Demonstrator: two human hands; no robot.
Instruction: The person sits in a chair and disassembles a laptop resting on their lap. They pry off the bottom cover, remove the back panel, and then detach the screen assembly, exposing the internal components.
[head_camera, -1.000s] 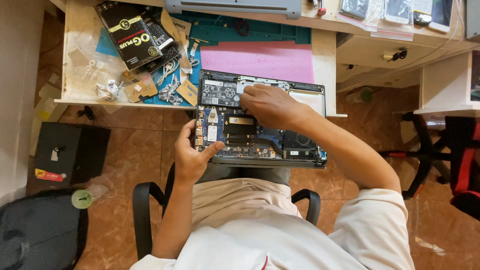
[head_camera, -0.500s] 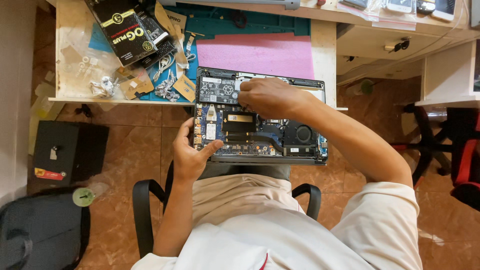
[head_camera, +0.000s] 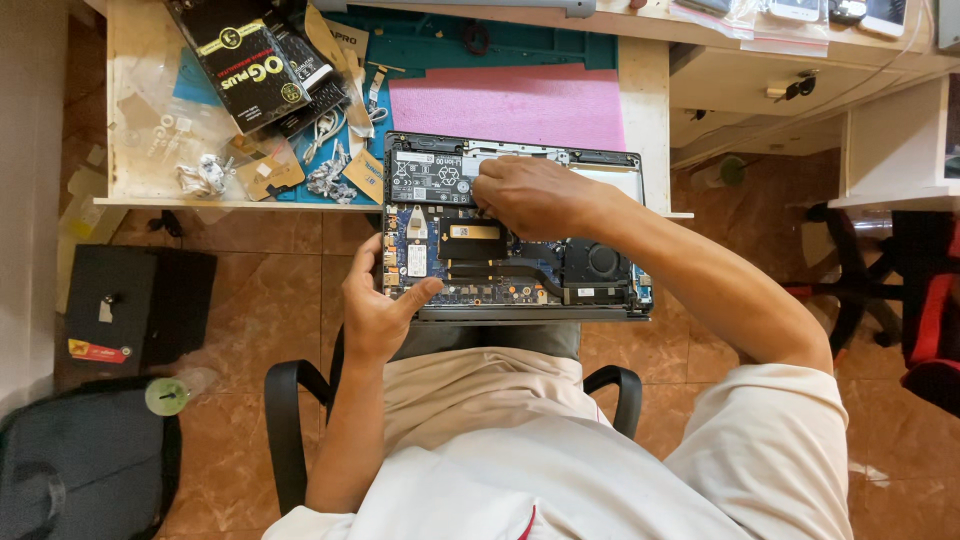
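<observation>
An opened laptop (head_camera: 520, 270) with its bottom cover off rests half on the desk edge and half on my lap, showing its blue circuit board, fan and black battery (head_camera: 425, 178). My left hand (head_camera: 375, 305) grips the laptop's left edge, thumb lying on the board. My right hand (head_camera: 535, 195) is curled over the top middle, fingertips pinched together at the battery's right end; whatever is between them is hidden.
A pink mat (head_camera: 510, 105) lies on a green work mat (head_camera: 560, 45) on the desk. A black box (head_camera: 245, 60), loose parts and screws (head_camera: 330, 175) are at the desk's left. A black case (head_camera: 135, 305), bag (head_camera: 80, 465) and chair arms (head_camera: 290, 420) are below.
The view has shifted slightly. My right hand has stayed at the battery's edge with small finger movements; my left hand keeps its grip on the laptop.
</observation>
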